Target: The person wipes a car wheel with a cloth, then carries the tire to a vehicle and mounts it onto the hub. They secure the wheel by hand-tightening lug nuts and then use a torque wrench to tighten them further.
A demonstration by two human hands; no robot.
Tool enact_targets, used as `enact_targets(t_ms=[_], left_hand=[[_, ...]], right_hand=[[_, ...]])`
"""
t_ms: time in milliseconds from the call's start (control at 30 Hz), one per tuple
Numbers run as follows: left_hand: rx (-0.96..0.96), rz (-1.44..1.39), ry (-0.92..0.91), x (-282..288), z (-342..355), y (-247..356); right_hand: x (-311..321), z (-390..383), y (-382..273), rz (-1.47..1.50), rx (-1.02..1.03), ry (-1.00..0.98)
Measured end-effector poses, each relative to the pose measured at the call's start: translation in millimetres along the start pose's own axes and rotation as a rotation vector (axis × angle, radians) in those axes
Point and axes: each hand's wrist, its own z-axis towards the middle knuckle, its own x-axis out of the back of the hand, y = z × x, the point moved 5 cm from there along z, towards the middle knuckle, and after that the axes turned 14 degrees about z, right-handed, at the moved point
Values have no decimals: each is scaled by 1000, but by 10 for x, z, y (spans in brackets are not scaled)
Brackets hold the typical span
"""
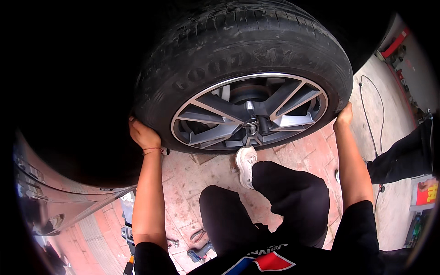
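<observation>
In front of me stands a car wheel with a dusty black tyre (247, 48) and a grey and silver multi-spoke alloy rim (208, 136). My left hand (144, 134) grips the tyre's lower left side, a thin red band round the wrist. On the lower right side my right hand (344, 114) holds the tyre; its fingers are mostly hidden behind it. Both arms are stretched forward. The toe of my white shoe (246, 167) is at the wheel's bottom edge; whether it bears on the tyre I cannot tell. Dark shadow surrounds the wheel's top.
A shiny grey car body (68, 206) curves along the left. A jack-like metal device (128, 220) stands beside it. On the reddish paving lie a power tool (200, 253) and small metal parts (173, 243). At right are a black cable (381, 105) and another person's dark-trousered leg (403, 153).
</observation>
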Motion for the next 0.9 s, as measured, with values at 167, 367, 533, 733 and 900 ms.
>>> enact_targets(t_ms=[167, 367, 533, 733, 900], left_hand=[[-72, 75, -11, 8, -5, 23], [-174, 108, 35, 17, 46, 79], [-133, 189, -22, -29, 76, -1], [-102, 169, 18, -5, 34, -35], [-94, 168, 20, 11, 46, 2]], right_hand=[[-132, -1412, -880, -512, 385, -344], [-575, -3038, 230, -971, 59, -677], [-701, -2980, 852, -610, 162, -528], [-736, -3278, 1152, 914, -1093, -484], [-488, -3133, 1054, -131, -440, -334]])
